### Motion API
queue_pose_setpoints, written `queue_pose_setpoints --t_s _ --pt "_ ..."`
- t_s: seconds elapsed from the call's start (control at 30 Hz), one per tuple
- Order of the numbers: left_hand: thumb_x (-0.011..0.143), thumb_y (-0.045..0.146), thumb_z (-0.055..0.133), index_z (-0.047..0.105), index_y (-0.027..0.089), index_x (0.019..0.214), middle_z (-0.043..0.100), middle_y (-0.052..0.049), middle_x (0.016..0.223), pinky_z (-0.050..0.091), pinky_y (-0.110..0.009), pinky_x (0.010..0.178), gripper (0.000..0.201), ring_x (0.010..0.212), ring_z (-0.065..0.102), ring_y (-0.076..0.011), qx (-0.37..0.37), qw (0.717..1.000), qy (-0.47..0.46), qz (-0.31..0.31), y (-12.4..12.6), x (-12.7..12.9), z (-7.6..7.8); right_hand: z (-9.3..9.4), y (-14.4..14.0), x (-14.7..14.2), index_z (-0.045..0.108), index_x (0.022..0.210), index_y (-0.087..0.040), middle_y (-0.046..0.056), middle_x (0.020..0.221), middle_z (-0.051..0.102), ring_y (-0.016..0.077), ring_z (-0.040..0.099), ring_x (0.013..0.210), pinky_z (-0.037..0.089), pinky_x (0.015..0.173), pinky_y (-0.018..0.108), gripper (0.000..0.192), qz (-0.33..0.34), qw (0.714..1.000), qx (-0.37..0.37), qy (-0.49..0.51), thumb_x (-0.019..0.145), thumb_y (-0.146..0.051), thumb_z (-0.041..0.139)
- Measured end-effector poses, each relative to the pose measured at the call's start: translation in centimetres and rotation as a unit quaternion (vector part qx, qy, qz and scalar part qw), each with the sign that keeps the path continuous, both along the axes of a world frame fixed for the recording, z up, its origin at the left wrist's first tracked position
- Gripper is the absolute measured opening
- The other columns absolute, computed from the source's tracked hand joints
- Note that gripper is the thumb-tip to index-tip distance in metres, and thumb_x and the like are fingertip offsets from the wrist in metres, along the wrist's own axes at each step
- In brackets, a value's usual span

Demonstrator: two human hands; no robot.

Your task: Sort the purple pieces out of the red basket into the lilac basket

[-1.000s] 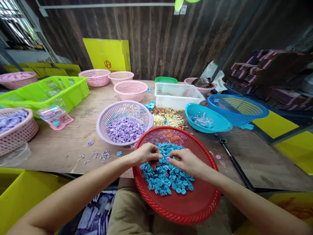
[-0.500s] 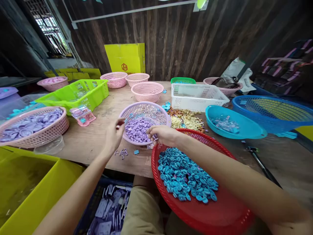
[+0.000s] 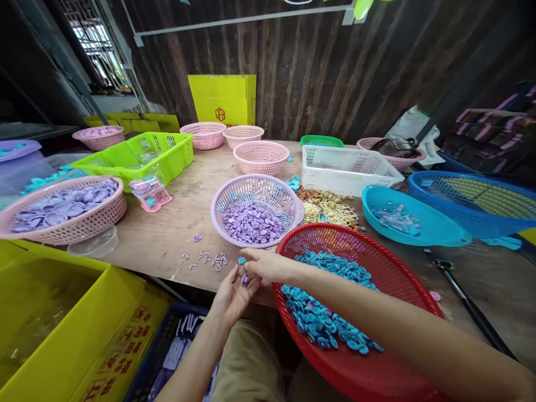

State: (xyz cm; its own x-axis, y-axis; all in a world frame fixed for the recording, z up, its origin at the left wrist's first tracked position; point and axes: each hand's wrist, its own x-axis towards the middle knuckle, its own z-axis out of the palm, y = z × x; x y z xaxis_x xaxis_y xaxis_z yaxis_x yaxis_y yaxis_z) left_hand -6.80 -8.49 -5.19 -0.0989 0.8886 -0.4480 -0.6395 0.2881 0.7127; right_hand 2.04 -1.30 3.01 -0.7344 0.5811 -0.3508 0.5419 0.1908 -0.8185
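Note:
My left hand [image 3: 235, 296] is palm up at the table's front edge, its fingers closed around a small purple plastic piece [image 3: 245, 280]. My right hand [image 3: 268, 264] meets it from above, its fingertips pinched at the same piece; the exact contact is partly hidden. A small turquoise plastic piece [image 3: 242, 261] shows right beside the fingers. Just beyond the hands stands a lilac basket [image 3: 216, 219] of small purple pieces [image 3: 252, 222]. Under my right forearm, a red basket [image 3: 288, 340] holds many turquoise spiral pieces [image 3: 322, 312]. Several thin purple hooks [image 3: 218, 260] lie left of the hands.
One purple oval piece [image 3: 197, 238] lies on the wooden table [image 3: 176, 223]. Yellow frames [image 3: 338, 212] are heaped beside a white crate [image 3: 352, 181]. Rightward are a blue bowl [image 3: 435, 231] and a black-handled tool [image 3: 473, 310]. A yellow box [image 3: 121, 312] stands at the lower left.
My left hand has moved right and down, and my right hand has drawn back from the lilac basket to meet it. A purple oval piece and more hooks now show on the table.

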Motion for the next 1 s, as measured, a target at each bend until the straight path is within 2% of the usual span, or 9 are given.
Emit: queue_pose_setpoints --t_s 0.13,0.23,0.3,0.43,0.57,0.7,0.83,0.93,1.0 --pt "0.073 0.025 0.041 0.048 0.022 0.081 0.059 -0.007 0.081 0.047 -0.026 0.07 0.011 0.075 0.057 -0.0146 -0.03 0.997 0.066 0.01 0.5 -1.6 -0.6 1.2 -0.4 2.3 0.05 0.113 -0.012 0.01 0.117 0.051 0.0179 0.046 0.106 0.035 0.09 0.031 0.041 0.056 0.991 0.118 0.037 0.072 -0.015 0.042" --pt "0.069 0.028 0.045 0.048 0.019 0.086 0.055 -0.004 0.073 0.044 -0.026 0.058 0.02 0.064 0.053 -0.0134 0.004 0.966 0.249 0.073 1.3 -4.9 -0.3 2.6 0.8 6.2 0.056 0.102 -0.015 0.007 0.106 0.058 0.0163 0.052 0.096 0.039 0.084 0.031 0.032 0.017 0.988 0.143 0.054 0.074 -0.018 0.041" --pt "0.069 0.024 0.041 0.05 0.016 0.088 0.053 -0.004 0.071 0.043 -0.028 0.06 0.023 0.064 0.053 -0.0143 -0.016 0.884 0.453 0.113 2.2 -7.8 0.0 3.0 2.0 9.5 0.059 0.095 -0.015 0.006 0.095 0.062 0.0158 0.055 0.087 0.041 0.077 0.029 0.028 -0.029 0.984 0.173 0.021 0.075 -0.021 0.041" --pt "0.072 0.016 0.036 0.054 0.012 0.091 0.058 -0.011 0.086 0.04 -0.033 0.075 0.028 0.084 0.053 -0.0218 -0.054 0.674 0.737 0.021 4.4 -12.4 0.3 1.7 3.4 16.0 0.063 0.082 -0.015 0.005 0.081 0.064 0.0163 0.057 0.076 0.041 0.069 0.026 0.023 -0.069 0.962 0.232 -0.127 0.073 -0.021 0.043" --pt "0.073 0.015 0.035 0.055 0.011 0.096 0.056 -0.015 0.098 0.04 -0.036 0.075 0.031 0.089 0.053 -0.0259 -0.066 0.559 0.823 -0.08 5.3 -13.5 0.7 -0.7 1.5 18.9 0.065 0.08 -0.018 0.004 0.079 0.065 0.0161 0.057 0.074 0.039 0.069 0.025 0.022 0.03 0.951 0.215 -0.22 0.072 -0.017 0.045" --pt "0.073 0.021 0.041 0.054 0.01 0.101 0.057 -0.014 0.092 0.039 -0.041 0.078 0.032 0.09 0.05 -0.0281 -0.039 0.461 0.887 -0.014 4.6 -11.2 3.0 -1.8 -0.9 18.6 0.062 0.097 -0.021 0.008 0.097 0.058 0.0182 0.054 0.086 0.038 0.07 0.025 0.033 0.112 0.935 0.256 -0.22 0.07 -0.01 0.048" --pt "0.078 0.026 0.039 0.053 0.012 0.104 0.057 -0.009 0.087 0.039 -0.034 0.081 0.032 0.088 0.05 -0.0218 0.108 0.496 0.857 0.084 3.4 -5.4 6.6 -1.1 -1.4 19.0 0.067 0.083 -0.021 0.007 0.089 0.059 0.0171 0.055 0.079 0.036 0.062 0.022 0.036 0.188 0.913 0.224 -0.284 0.062 0.0 0.048" --pt "0.079 0.028 0.038 0.055 0.019 0.1 0.058 -0.005 0.087 0.041 -0.029 0.076 0.028 0.082 0.053 -0.017 0.237 0.575 0.774 -0.118 2.9 0.5 8.3 -0.7 -0.7 19.3 0.068 0.073 -0.019 0.006 0.076 0.061 0.0154 0.055 0.069 0.035 0.058 0.022 0.029 0.184 0.906 0.203 -0.324 0.064 -0.001 0.047" --pt "0.078 0.026 0.039 0.056 0.021 0.1 0.058 -0.006 0.094 0.04 -0.027 0.078 0.028 0.086 0.053 -0.0166 0.309 0.562 0.705 -0.302 2.9 4.3 8.2 -1.0 -0.3 18.9 0.066 0.08 -0.018 0.007 0.081 0.06 0.0158 0.055 0.072 0.035 0.06 0.023 0.029 0.151 0.908 0.251 -0.298 0.069 -0.004 0.045"
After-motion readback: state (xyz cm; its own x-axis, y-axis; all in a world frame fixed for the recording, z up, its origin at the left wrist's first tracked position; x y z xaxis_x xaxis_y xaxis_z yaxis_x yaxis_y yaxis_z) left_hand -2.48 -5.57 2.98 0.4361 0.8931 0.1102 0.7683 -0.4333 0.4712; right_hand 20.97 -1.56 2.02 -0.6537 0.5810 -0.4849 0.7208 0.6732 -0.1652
